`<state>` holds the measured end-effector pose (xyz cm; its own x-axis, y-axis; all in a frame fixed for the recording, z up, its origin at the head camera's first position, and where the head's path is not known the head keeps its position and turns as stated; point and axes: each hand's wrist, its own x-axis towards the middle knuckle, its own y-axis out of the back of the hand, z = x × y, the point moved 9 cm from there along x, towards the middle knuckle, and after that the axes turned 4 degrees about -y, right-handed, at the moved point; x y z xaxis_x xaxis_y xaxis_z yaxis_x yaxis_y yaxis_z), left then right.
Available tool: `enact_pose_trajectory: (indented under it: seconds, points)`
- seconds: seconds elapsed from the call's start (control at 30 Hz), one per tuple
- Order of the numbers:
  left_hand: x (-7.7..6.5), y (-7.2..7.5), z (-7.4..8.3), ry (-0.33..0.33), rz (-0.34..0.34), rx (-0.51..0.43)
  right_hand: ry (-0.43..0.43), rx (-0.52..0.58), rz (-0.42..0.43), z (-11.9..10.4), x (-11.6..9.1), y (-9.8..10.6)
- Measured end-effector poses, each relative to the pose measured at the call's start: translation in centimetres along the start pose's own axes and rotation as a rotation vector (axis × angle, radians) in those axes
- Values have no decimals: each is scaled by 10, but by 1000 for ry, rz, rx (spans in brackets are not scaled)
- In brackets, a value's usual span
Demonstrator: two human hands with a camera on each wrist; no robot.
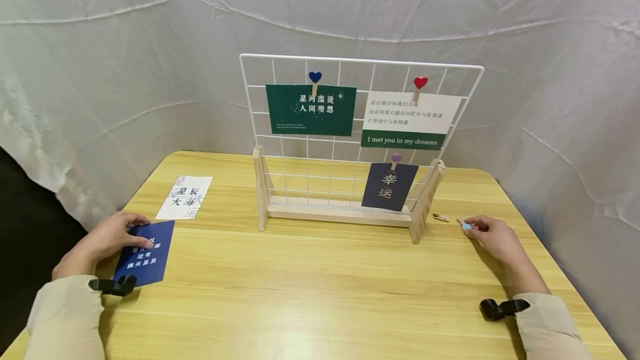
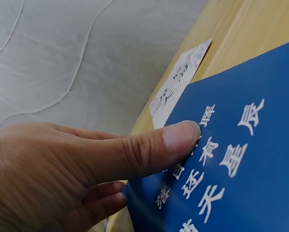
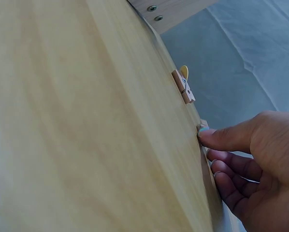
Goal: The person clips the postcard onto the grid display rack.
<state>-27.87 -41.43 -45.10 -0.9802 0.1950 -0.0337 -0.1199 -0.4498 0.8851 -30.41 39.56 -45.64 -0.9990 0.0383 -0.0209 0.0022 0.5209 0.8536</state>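
At the left of the table my left hand [image 1: 102, 243] holds a dark blue card [image 1: 152, 272] with white lettering. In the left wrist view its thumb [image 2: 164, 142] lies across the card's face, and other fingers are partly hidden at the edge behind. A white card [image 1: 187, 198] with dark characters lies just beyond. On the far right, my right hand [image 1: 499, 242] pinches a small wooden clothespin with a light blue heart [image 1: 466, 226], low over the tabletop. Beside it lies another clothespin [image 3: 183, 87], with a yellow piece showing in the right wrist view.
A white wire grid [image 1: 310, 149] stands in a wooden base [image 1: 340, 216] mid-table. Heart clothespins hold a green card [image 1: 290, 110], a white-and-green card [image 1: 390, 110] and a dark navy card [image 1: 375, 196] on it. Grey-white cloth [image 1: 150, 60] hangs behind the table.
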Motion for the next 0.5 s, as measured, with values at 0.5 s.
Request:
enact_pose_trajectory:
  seconds: [0.5]
  points:
    - [1,6,12,9,-5,-66,-46,-1,14,0,2,0]
